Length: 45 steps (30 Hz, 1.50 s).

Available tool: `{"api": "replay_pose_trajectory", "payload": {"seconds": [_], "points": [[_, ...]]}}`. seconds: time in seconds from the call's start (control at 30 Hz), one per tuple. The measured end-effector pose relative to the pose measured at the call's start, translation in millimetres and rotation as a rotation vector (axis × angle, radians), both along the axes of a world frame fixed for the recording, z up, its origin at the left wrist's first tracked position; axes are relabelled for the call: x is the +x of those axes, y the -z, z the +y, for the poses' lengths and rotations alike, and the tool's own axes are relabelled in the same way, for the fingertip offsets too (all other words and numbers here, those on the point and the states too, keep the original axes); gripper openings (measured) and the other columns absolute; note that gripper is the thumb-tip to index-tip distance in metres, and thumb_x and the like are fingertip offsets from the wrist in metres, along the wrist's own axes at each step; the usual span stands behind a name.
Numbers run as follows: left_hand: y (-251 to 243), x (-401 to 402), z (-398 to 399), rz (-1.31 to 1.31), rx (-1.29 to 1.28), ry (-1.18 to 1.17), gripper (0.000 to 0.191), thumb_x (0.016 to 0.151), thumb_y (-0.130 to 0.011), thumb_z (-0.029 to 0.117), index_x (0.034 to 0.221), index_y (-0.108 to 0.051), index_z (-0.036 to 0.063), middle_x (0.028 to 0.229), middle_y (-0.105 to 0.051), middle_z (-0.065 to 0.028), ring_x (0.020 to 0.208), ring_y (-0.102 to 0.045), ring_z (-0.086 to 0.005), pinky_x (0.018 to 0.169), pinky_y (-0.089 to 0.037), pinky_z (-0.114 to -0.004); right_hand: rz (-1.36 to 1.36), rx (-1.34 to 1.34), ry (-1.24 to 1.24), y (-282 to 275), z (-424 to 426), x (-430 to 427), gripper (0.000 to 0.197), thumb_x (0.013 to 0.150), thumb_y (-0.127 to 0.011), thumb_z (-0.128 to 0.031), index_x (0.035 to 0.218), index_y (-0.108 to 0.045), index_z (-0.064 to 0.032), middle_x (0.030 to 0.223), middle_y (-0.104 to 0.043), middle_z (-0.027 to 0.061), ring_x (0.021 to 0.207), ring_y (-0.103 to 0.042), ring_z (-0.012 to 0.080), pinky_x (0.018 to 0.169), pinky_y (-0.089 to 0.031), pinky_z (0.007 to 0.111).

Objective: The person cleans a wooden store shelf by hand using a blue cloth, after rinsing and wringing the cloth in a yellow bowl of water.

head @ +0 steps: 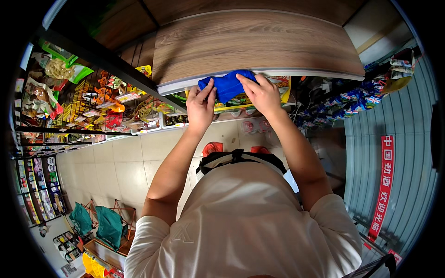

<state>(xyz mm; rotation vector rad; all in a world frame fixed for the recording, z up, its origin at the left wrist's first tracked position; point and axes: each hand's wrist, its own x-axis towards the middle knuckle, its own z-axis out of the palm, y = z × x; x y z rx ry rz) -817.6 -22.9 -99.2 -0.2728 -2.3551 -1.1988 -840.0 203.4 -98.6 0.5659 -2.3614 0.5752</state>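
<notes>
A blue cloth (226, 87) is stretched between my two hands over the front edge of a wood-grain shelf board (257, 43). My left hand (201, 106) pinches the cloth's left end between thumb and fingers. At the cloth's right end, my right hand (262, 93) holds it with the fingertips on top. Part of the cloth lies against the board's pale edge strip (299, 72). Below the cloth, yellow-edged packages on a lower level are partly hidden by it.
Racks of packaged snacks (100, 97) stand at the left. Strings of blue packets (347, 104) hang at the right beside a ribbed shutter (361, 153). Bottles in plastic wrap (255, 125) stand on the tiled floor. Green folding chairs (109, 226) are at the lower left.
</notes>
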Motion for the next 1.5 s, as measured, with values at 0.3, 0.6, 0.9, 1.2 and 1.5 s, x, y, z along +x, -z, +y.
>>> {"api": "replay_pose_trajectory", "payload": {"seconds": [0.3,0.6,0.9,1.2,1.5], "points": [[-8.6,12.6,30.4,-0.203,0.061,0.132,0.041,0.099,-0.065,0.006,0.139,-0.063,0.0052,0.102,-0.057,-0.0198,0.077,-0.063,-0.027,0.067,-0.054,-0.035,0.069,0.028,0.089,-2.9,31.3,-0.4,0.044,0.084,-0.079,-0.021,0.124,-0.075,-0.0367,0.078,-0.054,0.0027,0.063,-0.064,0.0246,0.056,-0.055,0.037],[-12.1,16.9,52.0,-0.288,0.048,0.236,0.052,0.099,-0.064,0.005,0.149,-0.051,0.0037,0.111,-0.054,-0.0202,0.086,-0.065,-0.0277,0.072,-0.061,-0.033,0.075,0.046,0.141,-7.1,55.0,1.1,0.043,0.082,-0.079,-0.019,0.122,-0.076,-0.0361,0.082,-0.058,0.0022,0.068,-0.065,0.0246,0.059,-0.055,0.037],[-15.9,17.7,78.7,-0.411,0.029,0.384,0.065,0.098,-0.065,0.006,0.157,-0.038,0.0052,0.124,-0.052,-0.019,0.099,-0.065,-0.0286,0.079,-0.063,-0.031,0.152,0.018,0.205,-2.9,83.0,3.4,0.041,0.082,-0.079,-0.021,0.12,-0.076,-0.0367,0.089,-0.064,0.0021,0.072,-0.067,0.0254,0.063,-0.057,0.038],[-16.1,16.2,111.1,-0.446,0.026,0.553,0.077,0.097,-0.066,0.006,0.162,-0.024,0.0033,0.129,-0.047,-0.0195,0.11,-0.063,-0.0278,0.088,-0.062,-0.033,0.178,0.031,0.327,-2.5,115.5,7.6,0.038,0.081,-0.079,-0.023,0.116,-0.078,-0.0355,0.099,-0.067,-0.0008,0.094,-0.064,0.0231,0.079,-0.05,0.04],[-5.0,12.0,134.1,-0.541,0.157,0.641,0.086,0.094,-0.066,-0.005,0.164,-0.017,0.006,0.129,-0.042,-0.0122,0.124,-0.056,-0.0231,0.097,-0.058,-0.031,0.164,0.051,0.363,-7.2,115.4,8.8,0.033,0.078,-0.08,-0.016,0.11,-0.079,-0.0241,0.093,-0.065,-0.0026,0.094,-0.064,0.0207,0.08,-0.05,0.035]]}}
